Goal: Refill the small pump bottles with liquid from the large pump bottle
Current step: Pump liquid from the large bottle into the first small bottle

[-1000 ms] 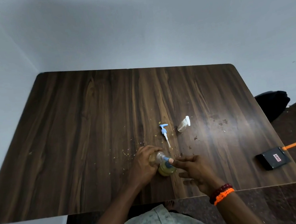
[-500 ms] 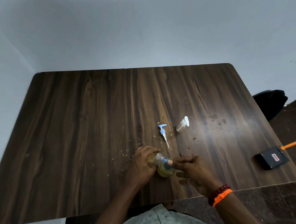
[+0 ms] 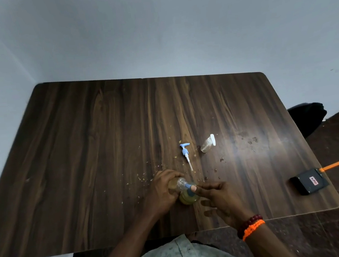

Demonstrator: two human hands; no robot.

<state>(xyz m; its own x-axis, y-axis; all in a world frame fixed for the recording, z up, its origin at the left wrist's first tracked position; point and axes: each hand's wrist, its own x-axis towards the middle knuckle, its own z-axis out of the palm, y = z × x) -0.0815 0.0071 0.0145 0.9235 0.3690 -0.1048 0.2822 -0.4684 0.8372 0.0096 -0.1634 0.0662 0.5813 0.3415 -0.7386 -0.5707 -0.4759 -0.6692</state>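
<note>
1. Large pump bottle (image 3: 189,197) with yellowish liquid stands near the table's (image 3: 84,158) front edge, between both hands.
2. Left hand (image 3: 161,194) grips a small clear bottle (image 3: 180,184) tilted over the large one.
3. Right hand (image 3: 220,198) has fingers mostly extended, its fingertip (image 3: 193,188) pressing the blue pump top (image 3: 190,191).
4. Behind the large bottle lie a loose blue pump (image 3: 186,152) and another small bottle (image 3: 208,144) with a white cap.
5. Black device (image 3: 309,181) sits well to its right.
</note>
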